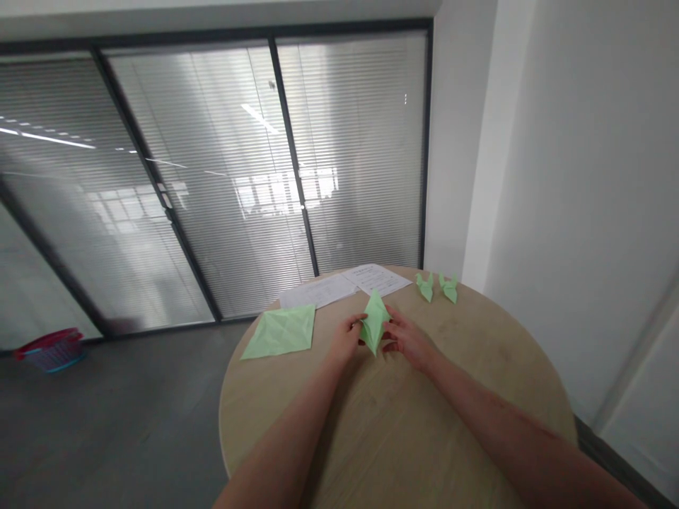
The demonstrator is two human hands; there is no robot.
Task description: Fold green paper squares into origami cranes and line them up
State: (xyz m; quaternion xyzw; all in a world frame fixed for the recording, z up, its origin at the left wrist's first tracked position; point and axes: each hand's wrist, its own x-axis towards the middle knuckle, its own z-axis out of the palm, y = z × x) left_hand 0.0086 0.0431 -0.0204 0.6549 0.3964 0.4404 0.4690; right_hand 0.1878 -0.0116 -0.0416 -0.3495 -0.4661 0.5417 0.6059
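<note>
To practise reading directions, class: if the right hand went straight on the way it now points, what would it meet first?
The folded green paper, which the right hand already seems to touch; beyond that probably the left hand, though depth is hard to judge.

The folded paper (375, 322) is between the left hand (347, 338) and the right hand (404, 339), over the table (424, 431). Left of it, on the table, lies a flat sheet (281, 330). Behind these, near the far edge, are documents (382, 280), seemingly overlapping, though blur makes that unsure. To their right sit two paper figures (425, 287), side by side. Beyond the table is a glass partition (366, 141); a wall (583, 198) is at right. Far left, a basket (51, 351) stands on the floor (153, 417) before the partition.
</note>
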